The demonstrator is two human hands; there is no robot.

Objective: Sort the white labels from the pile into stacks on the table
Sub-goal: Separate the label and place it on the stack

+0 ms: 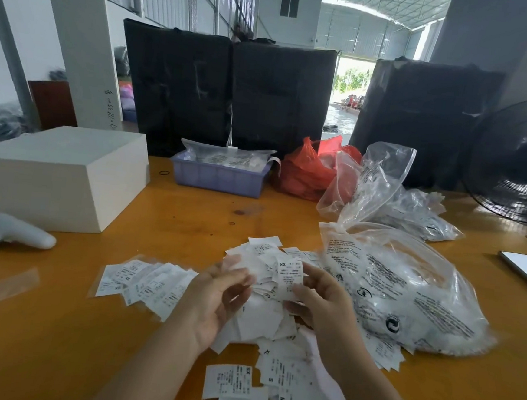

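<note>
1. A white box (59, 171) is sitting far off to the left of the hands.
2. A white controller (10, 233) is lying left of them.
3. A purple tray (218, 177) is standing beyond them.
4. A red bag (308, 171) is slumping beside it.
5. A black fan (517, 160) is standing far right.

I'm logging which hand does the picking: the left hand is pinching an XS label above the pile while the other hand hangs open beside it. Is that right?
Not quite. In the head view it is the right hand that pinches the XS label above the pile; the left hand is the one that hangs open beside it, holding nothing.
</note>
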